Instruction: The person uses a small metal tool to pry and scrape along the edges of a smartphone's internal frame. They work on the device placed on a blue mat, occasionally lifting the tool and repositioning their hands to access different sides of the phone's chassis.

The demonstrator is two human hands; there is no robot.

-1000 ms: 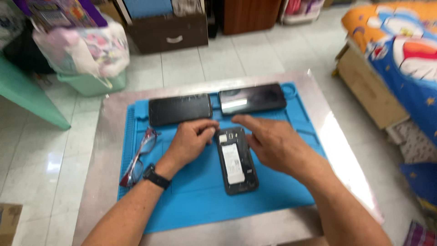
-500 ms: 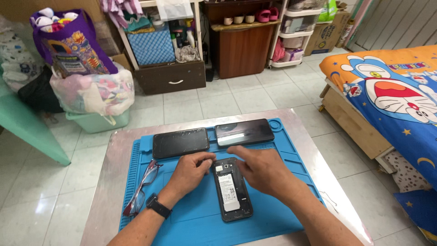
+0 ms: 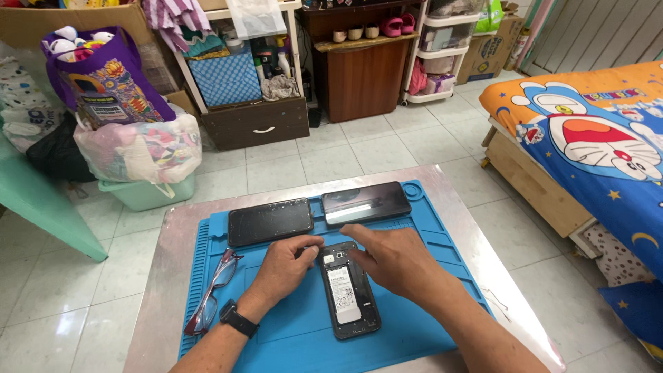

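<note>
Head view, looking down on a metal-topped bench [image 3: 166, 276] covered by a blue work mat [image 3: 290, 345]. Between the two hands lies an opened phone [image 3: 350, 290], back cover off, its white-labelled battery facing up and its long axis running away from the person. The left hand [image 3: 283, 268] rests palm down just left of the phone's upper end, fingers curled, with the fingertips [image 3: 312, 243] touching the phone's top left corner; whether they pinch anything there cannot be told. A black wristwatch [image 3: 238, 319] sits on this wrist. The right hand [image 3: 394, 259] lies palm down just right of the phone, fingers loosely spread and extended, its forefinger reaching over the phone's upper edge and touching it. Beyond the fingertips of both hands, two dark slabs lie side by side on the mat: the left slab [image 3: 271, 221] ahead of the left hand, the right slab [image 3: 366, 204] ahead of the right hand, their short ends nearly touching. Left of the left forearm, a pair of red-framed glasses [image 3: 213, 290] lies on the mat near its ribbed edge. Right of the right arm stands a bed [image 3: 587, 138] with a cartoon-print cover.
</note>
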